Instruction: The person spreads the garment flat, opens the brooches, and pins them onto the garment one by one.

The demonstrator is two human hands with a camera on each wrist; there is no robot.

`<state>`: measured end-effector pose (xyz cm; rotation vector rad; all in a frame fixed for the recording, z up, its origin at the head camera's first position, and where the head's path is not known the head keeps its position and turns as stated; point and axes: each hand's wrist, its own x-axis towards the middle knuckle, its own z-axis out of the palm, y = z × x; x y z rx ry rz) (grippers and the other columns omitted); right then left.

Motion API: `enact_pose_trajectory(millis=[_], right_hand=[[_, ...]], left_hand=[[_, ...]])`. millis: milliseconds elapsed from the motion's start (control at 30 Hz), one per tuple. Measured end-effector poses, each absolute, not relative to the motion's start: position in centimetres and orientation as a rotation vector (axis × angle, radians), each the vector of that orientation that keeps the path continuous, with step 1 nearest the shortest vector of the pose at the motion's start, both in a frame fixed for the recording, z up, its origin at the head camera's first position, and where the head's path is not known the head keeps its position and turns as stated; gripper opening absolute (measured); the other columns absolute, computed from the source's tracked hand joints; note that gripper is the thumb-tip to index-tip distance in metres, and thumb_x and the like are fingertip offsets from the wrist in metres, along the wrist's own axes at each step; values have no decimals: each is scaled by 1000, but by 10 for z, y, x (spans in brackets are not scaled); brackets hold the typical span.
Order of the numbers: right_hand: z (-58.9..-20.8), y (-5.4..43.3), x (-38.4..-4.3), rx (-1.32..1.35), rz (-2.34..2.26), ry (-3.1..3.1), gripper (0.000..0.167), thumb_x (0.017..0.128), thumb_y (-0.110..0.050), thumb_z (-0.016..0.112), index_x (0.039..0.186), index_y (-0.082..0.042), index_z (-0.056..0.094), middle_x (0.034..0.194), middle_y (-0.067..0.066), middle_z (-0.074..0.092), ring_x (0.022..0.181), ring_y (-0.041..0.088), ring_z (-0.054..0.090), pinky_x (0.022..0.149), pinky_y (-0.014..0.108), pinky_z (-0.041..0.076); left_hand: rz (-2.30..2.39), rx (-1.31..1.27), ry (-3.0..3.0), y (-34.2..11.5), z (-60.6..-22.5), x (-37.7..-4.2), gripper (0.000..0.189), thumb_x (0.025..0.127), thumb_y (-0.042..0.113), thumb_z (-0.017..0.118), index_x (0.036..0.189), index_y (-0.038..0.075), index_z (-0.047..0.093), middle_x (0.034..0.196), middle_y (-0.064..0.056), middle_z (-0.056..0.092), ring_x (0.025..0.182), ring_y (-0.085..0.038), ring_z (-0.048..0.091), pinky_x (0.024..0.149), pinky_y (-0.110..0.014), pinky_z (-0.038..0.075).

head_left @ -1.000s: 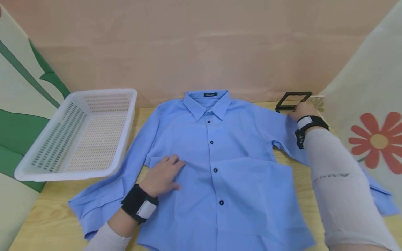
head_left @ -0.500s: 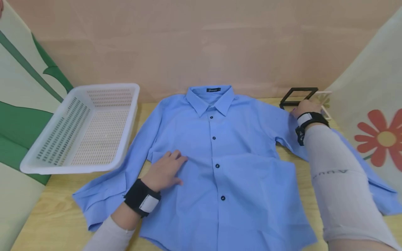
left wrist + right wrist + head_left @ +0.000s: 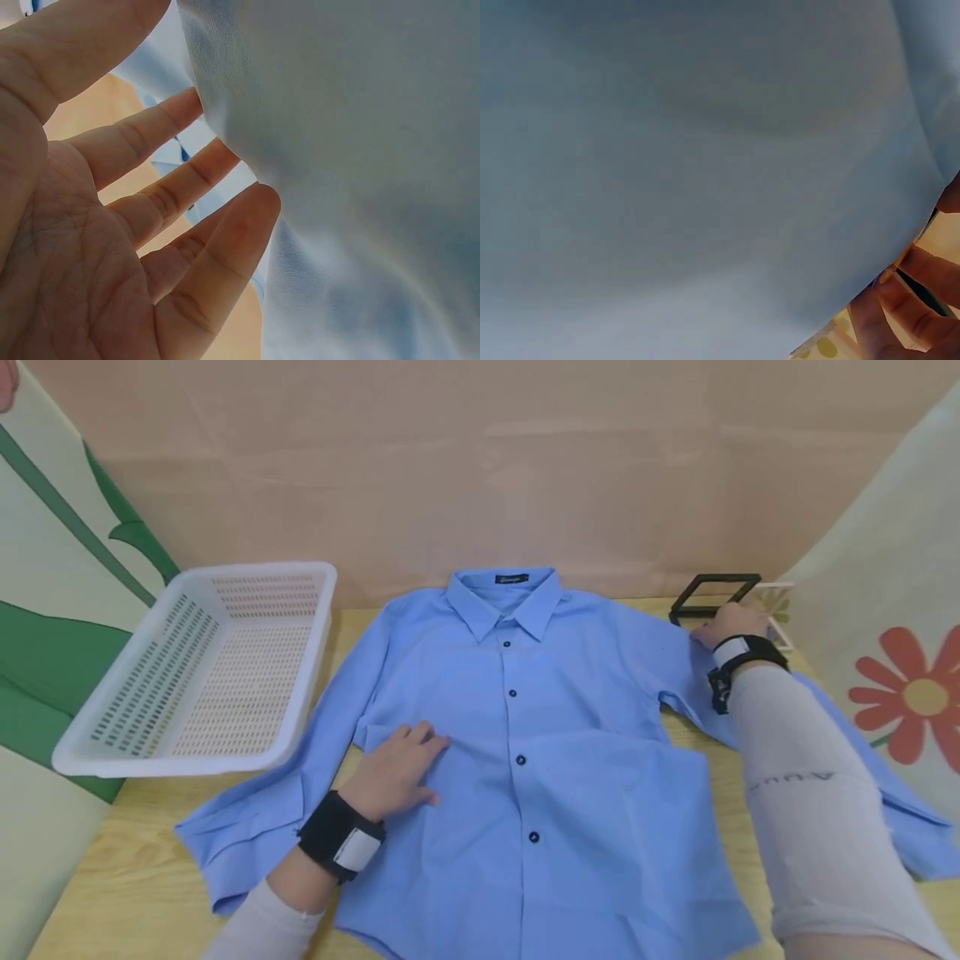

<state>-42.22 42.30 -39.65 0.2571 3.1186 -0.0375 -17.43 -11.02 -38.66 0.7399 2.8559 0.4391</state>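
Observation:
A light blue button-up shirt (image 3: 480, 693) lies face up, collar at the far end, both sleeves spread. My left hand (image 3: 396, 770) rests on its left side; in the left wrist view the left hand (image 3: 150, 202) has extended, spread fingertips touching the shirt (image 3: 375, 150). At the far right, my right hand (image 3: 731, 625) touches the upper edge of the sleeve. In the right wrist view, fabric (image 3: 690, 165) covers most of the picture; the right hand (image 3: 919, 307) shows only partly, its separated fingers meeting the cloth's edge.
A white perforated basket (image 3: 217, 677) stands at the left, partly above a sleeve. A black frame (image 3: 716, 593) and a pale frame (image 3: 780, 610) stand behind my right hand. Pink cloth (image 3: 525, 468) hangs along the back of the wooden table (image 3: 127, 860).
The head view has shifted slightly. Across the frames, my right hand moves a little away from the black frame, and more of the pale frame shows. My left hand stays on the shirt.

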Motion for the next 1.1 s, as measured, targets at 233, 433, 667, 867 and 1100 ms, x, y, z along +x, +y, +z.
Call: enact_pose_trajectory(millis=[233,433,667,867,1100], right_hand=[[-392,427,-415,208,-140,3202,44,81,-38,62,65,2,57,93,36,62,105,53,47,95,71,35],[-384,424,-405,178,-235,3266,42,80,-32,62,74,9,57,99,41,55,107,54,43,97,71,32],[-373,413,-390,161,-393,3365,45,85,-30,60,94,15,59,102,40,54,104,53,44,87,67,37],[-363,391,-371,153,-579,3421,48,86,-28,63,110,14,62,107,39,57,107,53,47,88,64,38],[-355,367,-346,207,-787,3409,55,89,-30,58,120,15,59,117,38,55,109,51,47,88,60,37]], left_hand=[[435,746,2866,-109,-388,-173,71,74,26,88,134,4,59,121,-12,59,102,-27,54,91,-40,51],[447,739,2869,-109,-389,-172,70,74,26,88,134,5,59,122,-12,59,103,-27,55,92,-41,51],[466,738,2870,-109,-389,-173,70,74,25,88,134,4,59,122,-12,59,103,-28,55,92,-41,51],[465,733,2865,-108,-388,-173,69,74,26,88,133,4,59,121,-12,59,103,-28,54,92,-41,51],[466,758,2871,-109,-387,-173,69,74,26,88,133,4,60,122,-12,59,104,-28,54,93,-42,51]])
